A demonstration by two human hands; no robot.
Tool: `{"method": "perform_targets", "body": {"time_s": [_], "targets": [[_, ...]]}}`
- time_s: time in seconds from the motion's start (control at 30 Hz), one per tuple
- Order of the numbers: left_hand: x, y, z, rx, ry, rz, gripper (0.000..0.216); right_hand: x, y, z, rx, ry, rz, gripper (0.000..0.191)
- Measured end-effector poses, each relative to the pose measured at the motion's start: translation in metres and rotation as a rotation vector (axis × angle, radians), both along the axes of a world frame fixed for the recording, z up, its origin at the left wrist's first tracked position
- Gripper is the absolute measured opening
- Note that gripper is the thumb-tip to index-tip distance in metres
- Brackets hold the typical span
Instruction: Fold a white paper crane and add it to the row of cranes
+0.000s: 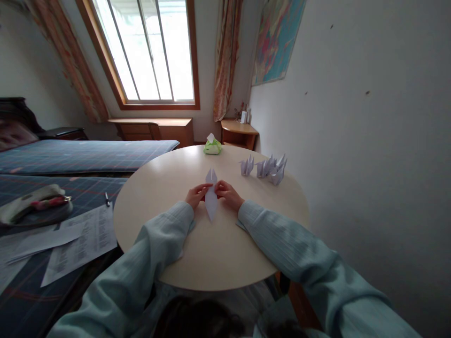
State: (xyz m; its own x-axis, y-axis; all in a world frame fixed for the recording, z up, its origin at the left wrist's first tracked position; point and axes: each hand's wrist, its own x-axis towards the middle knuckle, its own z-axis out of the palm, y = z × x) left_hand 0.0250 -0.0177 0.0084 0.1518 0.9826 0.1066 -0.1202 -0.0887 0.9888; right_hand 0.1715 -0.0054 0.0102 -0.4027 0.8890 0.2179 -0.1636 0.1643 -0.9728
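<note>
A folded white paper (211, 204), long and pointed at both ends, is held between my hands over the round table (155, 188). My left hand (198, 195) pinches its left edge near the middle, thumb and fingers together. On the opposite edge, my right hand (228, 193) grips the same paper with closed fingers. A crease or slit runs down its upper part. Several finished-looking white paper cranes stand to the right of my hands: one crane (247, 165) apart, and a tight cluster of cranes (273, 169) beside it.
A green tissue pack (212, 145) sits at the table's far edge. Left of the table, a bed (70, 157) carries printed sheets (84, 239), a pen (107, 199) and a pale bag (38, 204). The wall (369, 164) rises close on the right.
</note>
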Motion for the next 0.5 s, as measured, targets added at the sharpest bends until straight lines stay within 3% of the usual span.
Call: {"method": "perform_targets", "body": {"time_s": [0.23,0.5], "targets": [[-0.001,-0.003,0.007,-0.140,-0.106,-0.100,0.031,0.001,0.001,0.005,-0.163,0.073,-0.098,0.017],[-0.002,-0.007,0.008,-0.058,0.009,-0.121,0.038,0.003,0.003,0.004,-0.188,0.073,-0.110,0.017]]}}
